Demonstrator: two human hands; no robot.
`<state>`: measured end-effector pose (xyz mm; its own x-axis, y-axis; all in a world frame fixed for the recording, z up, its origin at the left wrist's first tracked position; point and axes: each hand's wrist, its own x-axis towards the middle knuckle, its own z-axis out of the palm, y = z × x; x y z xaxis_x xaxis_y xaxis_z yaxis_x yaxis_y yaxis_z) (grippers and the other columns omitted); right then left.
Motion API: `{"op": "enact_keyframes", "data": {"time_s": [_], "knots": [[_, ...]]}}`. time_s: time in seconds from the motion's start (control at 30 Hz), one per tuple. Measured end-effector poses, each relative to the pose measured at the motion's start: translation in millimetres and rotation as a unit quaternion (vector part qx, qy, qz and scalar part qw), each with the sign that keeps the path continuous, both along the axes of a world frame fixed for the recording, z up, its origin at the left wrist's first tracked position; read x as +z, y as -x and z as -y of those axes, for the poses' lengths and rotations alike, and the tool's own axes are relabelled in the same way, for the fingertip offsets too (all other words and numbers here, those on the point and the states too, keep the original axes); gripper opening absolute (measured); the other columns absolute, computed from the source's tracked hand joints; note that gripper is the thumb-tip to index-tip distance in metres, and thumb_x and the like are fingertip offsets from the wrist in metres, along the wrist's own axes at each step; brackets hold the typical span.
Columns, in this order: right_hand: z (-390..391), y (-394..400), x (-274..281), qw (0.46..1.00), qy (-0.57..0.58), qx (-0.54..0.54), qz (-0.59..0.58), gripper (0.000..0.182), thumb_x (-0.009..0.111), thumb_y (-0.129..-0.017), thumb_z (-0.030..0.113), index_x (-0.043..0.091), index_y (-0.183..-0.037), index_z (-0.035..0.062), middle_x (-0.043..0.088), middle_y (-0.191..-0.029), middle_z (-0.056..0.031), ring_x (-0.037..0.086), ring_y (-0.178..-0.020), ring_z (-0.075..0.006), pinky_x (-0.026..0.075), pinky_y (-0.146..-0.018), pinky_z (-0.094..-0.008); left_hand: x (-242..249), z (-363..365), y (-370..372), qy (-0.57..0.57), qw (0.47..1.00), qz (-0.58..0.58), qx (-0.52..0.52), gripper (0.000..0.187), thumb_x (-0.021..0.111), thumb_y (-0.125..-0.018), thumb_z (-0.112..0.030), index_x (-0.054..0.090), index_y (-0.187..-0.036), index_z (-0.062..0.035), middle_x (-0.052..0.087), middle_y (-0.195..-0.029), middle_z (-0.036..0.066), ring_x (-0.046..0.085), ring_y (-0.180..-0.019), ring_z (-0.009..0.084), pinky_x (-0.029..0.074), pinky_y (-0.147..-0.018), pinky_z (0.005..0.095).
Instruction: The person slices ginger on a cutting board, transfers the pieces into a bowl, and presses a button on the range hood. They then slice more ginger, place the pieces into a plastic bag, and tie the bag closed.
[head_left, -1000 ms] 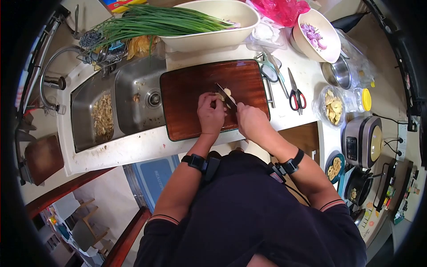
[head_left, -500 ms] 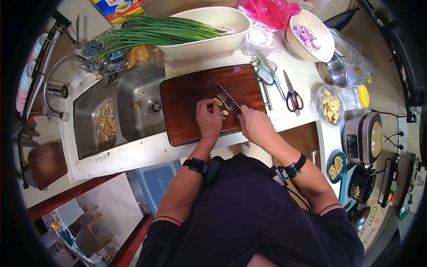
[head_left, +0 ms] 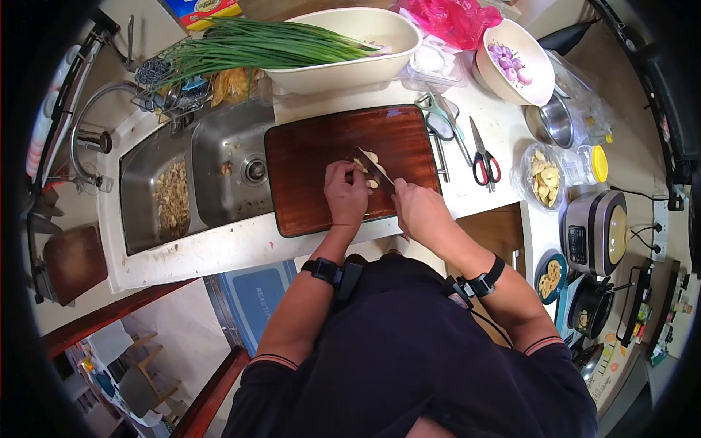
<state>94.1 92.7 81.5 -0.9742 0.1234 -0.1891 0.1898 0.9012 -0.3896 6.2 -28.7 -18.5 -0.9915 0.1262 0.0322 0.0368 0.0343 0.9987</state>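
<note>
On the dark red-brown cutting board (head_left: 307, 153), my right hand (head_left: 418, 206) is closed round the handle of a knife (head_left: 374, 166), whose blade points up and left over the board. My left hand (head_left: 347, 191) has its fingers bent together at the left side of the blade, pressing on a pale yellow piece of what looks like ginger (head_left: 359, 165). Pale slices (head_left: 372, 156) lie by the blade, on both sides of it. My left fingertips partly hide the piece under them.
Left of the board is a double sink (head_left: 226, 201) with brown scraps. Behind stands a cream tub (head_left: 321, 79) of green onions. At right are scissors (head_left: 482, 164), a bowl of shallots (head_left: 537, 80), a bag of pale slices (head_left: 545, 178) and a cooker (head_left: 584, 226).
The knife blade has tilted and shifted slightly, and a pale slice now shows at its upper right. My hands stay nearly in place. The whole view has shifted a little.
</note>
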Motion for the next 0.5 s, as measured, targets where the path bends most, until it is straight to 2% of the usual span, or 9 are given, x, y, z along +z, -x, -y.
{"op": "enact_keyframes", "data": {"time_s": [0.5], "knots": [[10.0, 13.4, -2.2, 1.000, 0.012, -0.012, 0.002, 0.015, 0.050, -0.097, 0.012, 0.053, -0.094, -0.0031, 0.067, -0.077, -0.0262, 0.067, -0.074, -0.0457, 0.053, -0.067, -0.0530, 0.3, 1.8, 3.2, -0.009, 1.000, 0.012, -0.008, 0.005, 0.060, -0.093, 0.002, 0.060, -0.091, 0.0064, 0.056, -0.109, 0.010, 0.067, -0.064, 0.0168, 0.057, -0.050, 0.0276]]}}
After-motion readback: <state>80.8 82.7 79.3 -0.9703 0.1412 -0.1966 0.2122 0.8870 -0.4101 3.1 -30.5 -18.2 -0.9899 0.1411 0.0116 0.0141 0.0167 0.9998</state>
